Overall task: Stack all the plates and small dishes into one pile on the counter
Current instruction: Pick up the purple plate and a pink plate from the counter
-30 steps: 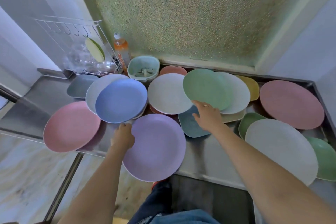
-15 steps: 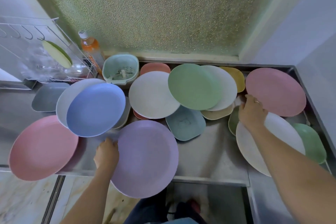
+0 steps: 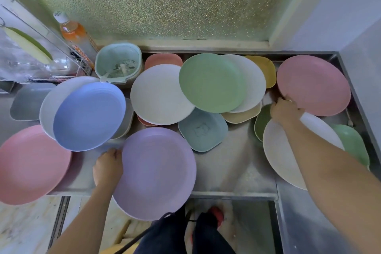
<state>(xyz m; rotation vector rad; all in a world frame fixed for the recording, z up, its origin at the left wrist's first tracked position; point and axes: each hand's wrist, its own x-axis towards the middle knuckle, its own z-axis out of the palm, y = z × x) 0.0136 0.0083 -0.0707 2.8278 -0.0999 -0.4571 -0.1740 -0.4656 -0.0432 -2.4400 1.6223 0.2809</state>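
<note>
Many coloured plates and small dishes lie spread over a steel counter (image 3: 233,171). My left hand (image 3: 107,168) grips the left rim of a purple plate (image 3: 156,173) that overhangs the counter's front edge. My right hand (image 3: 285,109) holds the near-left rim of a pink plate (image 3: 315,84) at the back right. Under my right arm lies a white plate (image 3: 282,159). In the middle are a green plate (image 3: 210,82), a white plate (image 3: 158,95) and a teal square dish (image 3: 203,130). At the left sit a blue plate (image 3: 88,115) and another pink plate (image 3: 31,163).
A pale green strainer basket (image 3: 119,62), an orange bottle (image 3: 72,31) and a wire rack (image 3: 41,51) stand at the back left. A frosted window and a wall corner close the back and right. The counter's front edge drops to the floor by my legs.
My right hand has moved from the middle plates to the right and taken the rim of the back-right pink plate. My left hand stays on the purple plate. The view has shifted right.
</note>
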